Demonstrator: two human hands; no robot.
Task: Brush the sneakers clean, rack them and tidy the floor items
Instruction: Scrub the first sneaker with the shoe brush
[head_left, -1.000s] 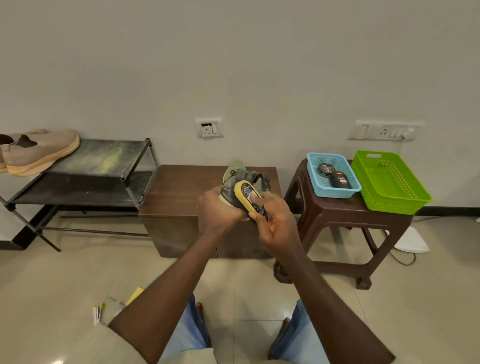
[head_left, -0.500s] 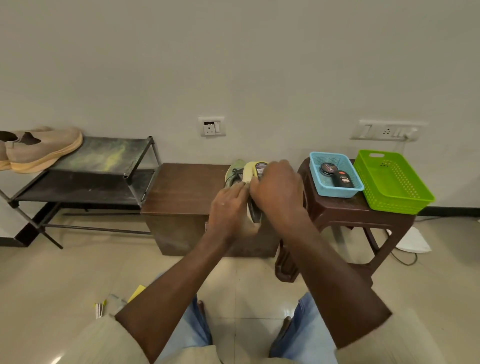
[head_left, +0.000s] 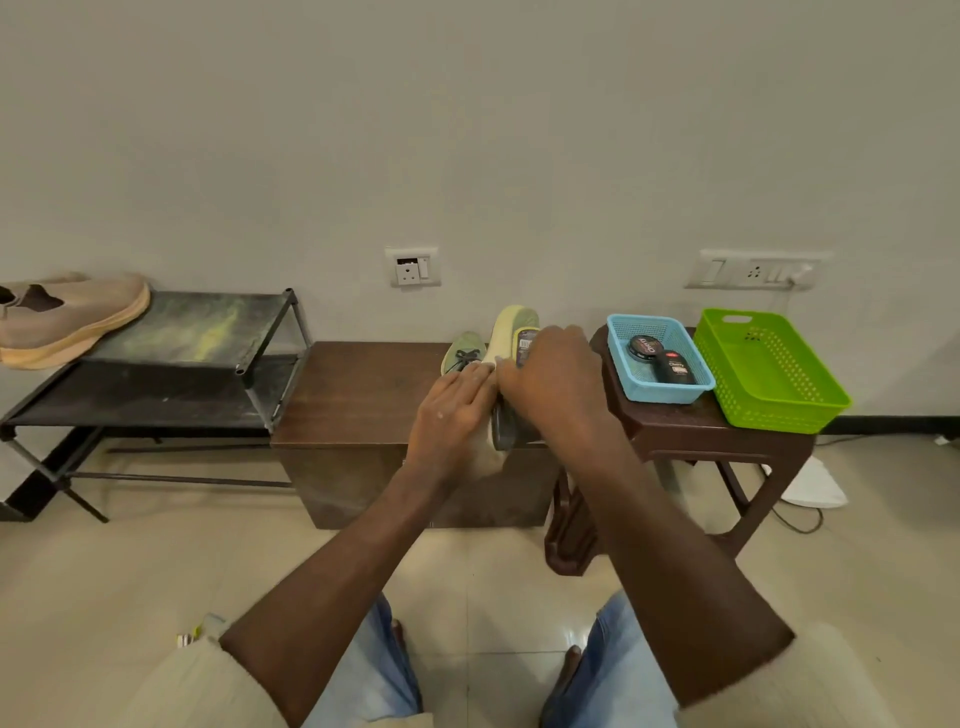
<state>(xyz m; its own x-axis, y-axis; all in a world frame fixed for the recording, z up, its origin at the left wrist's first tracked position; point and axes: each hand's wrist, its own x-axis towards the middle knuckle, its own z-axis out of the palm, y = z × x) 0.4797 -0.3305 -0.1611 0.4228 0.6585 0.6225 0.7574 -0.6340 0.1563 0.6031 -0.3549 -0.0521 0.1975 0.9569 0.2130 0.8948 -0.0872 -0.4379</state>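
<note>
Sneaker (head_left: 511, 327) turned toe-forward since earlier; left hand (head_left: 452, 410), right hand (head_left: 550, 384) both grip it.

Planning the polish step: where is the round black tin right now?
Head view, right of centre: the round black tin lies inside the blue basket, beside a black bottle, on the brown stool left of the green basket.

The upturned sneaker (head_left: 511, 325) had a pale yellow-green sole. The other sneaker (head_left: 460, 353) was mint green with black laces. The shoes (head_left: 72, 317) were tan with lighter soles. The rack (head_left: 192, 332) was black, its top shelf streaked green and yellow. The desk (head_left: 358, 395) and stool (head_left: 691, 428) were dark brown. The two latticed baskets differed in colour — the small basket (head_left: 636, 387) sky blue, the large basket (head_left: 769, 379) lime.
</note>
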